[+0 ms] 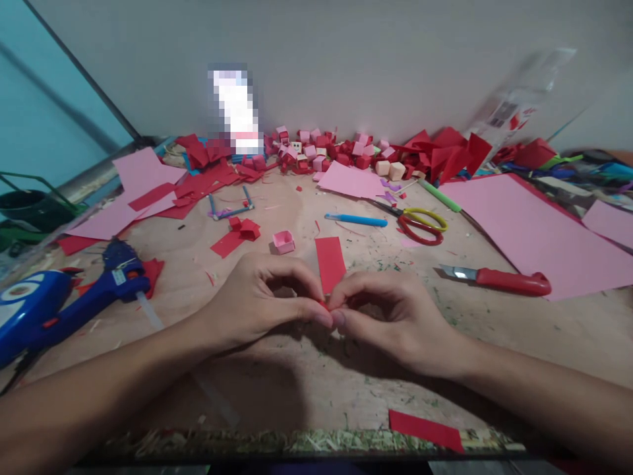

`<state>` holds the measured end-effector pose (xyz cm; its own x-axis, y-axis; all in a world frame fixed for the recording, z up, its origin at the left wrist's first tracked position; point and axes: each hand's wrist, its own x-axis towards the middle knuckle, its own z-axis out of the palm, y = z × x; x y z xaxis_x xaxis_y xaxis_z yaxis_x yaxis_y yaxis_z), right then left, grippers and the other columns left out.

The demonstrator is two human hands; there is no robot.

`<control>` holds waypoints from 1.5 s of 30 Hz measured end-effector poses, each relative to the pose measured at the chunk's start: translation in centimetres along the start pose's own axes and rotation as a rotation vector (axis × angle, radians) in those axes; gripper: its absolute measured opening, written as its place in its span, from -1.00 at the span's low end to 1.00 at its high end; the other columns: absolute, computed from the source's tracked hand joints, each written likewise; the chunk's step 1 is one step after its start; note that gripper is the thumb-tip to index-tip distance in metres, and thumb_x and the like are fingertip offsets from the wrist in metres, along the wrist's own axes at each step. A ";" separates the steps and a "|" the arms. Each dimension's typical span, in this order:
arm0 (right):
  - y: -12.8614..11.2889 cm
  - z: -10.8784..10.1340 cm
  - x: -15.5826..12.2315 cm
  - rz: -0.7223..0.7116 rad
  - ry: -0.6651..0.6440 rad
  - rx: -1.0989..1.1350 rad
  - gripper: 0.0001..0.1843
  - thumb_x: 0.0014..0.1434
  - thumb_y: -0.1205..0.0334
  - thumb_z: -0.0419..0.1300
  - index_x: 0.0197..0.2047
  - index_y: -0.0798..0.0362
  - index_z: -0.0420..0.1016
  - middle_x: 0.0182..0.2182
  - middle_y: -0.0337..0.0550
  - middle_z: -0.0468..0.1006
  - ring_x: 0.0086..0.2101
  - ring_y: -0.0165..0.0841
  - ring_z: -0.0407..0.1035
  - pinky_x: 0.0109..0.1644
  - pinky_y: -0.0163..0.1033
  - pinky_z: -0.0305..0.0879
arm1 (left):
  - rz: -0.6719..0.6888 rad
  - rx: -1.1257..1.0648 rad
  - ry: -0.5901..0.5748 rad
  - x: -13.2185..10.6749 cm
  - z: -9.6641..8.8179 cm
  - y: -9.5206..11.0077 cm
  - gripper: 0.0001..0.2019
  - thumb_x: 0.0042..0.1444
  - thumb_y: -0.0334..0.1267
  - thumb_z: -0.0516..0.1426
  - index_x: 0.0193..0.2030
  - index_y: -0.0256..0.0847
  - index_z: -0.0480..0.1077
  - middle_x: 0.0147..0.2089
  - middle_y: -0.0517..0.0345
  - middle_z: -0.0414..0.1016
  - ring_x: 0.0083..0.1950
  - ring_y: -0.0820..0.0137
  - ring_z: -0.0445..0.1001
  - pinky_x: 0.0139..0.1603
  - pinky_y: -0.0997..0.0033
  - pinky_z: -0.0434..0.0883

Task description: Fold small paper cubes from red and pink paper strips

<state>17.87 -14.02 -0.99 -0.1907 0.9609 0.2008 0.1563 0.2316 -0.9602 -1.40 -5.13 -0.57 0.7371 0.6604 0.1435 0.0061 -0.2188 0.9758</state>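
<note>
Two hands pinched a small red piece (324,306) near the pink box (283,241)

The small red piece was held above the worktop (356,396), to the right of the pink box and nearer the person. The left hand (260,290) gripped it between thumb and index finger; the right hand's (395,316) thumb and index finger were closed at its other side, the fingertips of both hands touching or nearly so. The piece was mostly covered by the fingers, so its shape could not be told.

The pink box stood open at the top. Just to its right lay a red strip (330,258), and to its left some folded red paper (243,229). Right of the box and a little beyond was a blue pen (357,220), with scissors (420,224) farther right. A red-handled knife (514,280) lay well to the box's right, its blade exposed, and a blue glue gun (119,280) well to its left. Far behind the box were heaped small pink and red cubes (316,152).
</note>
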 end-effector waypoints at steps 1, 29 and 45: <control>0.0 0.0 0.0 -0.005 -0.003 0.013 -0.92 0.19 0.40 0.27 -0.35 0.14 0.59 -0.53 -0.27 0.52 -0.53 -0.51 0.33 -0.48 -0.44 0.28 | 0.019 0.012 0.019 0.0 0.0 0.0 -0.85 -0.07 -0.49 0.43 -0.45 -0.23 0.58 -0.45 0.27 0.58 -0.40 0.54 0.49 -0.33 0.64 0.44; 0.2 -0.3 -0.3 -0.275 0.090 -0.306 -0.89 0.30 0.41 0.23 -0.18 0.05 0.59 -0.36 -0.21 0.64 -0.39 -0.42 0.49 -0.28 -0.30 0.40 | 0.435 0.719 0.241 -1.5 0.3 0.2 -0.95 0.21 -0.22 0.33 -0.26 -0.10 0.61 -0.30 0.19 0.72 -0.31 0.38 0.66 -0.21 0.44 0.57; -0.5 -0.2 -0.6 -0.367 0.178 -0.557 -0.88 0.32 0.39 0.19 -0.25 0.06 0.53 -0.46 -0.17 0.63 -0.50 -0.42 0.43 -0.41 -0.32 0.30 | 0.450 0.661 0.204 -1.4 0.6 0.5 -0.97 0.20 -0.34 0.32 -0.26 -0.14 0.61 -0.33 0.20 0.71 -0.35 0.42 0.63 -0.23 0.49 0.52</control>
<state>18.13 -14.68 -0.61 -0.1718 0.8047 0.5683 0.5959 0.5443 -0.5905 -2.02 -6.55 -0.39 0.6272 0.5125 0.5865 0.1834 -0.8290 0.5283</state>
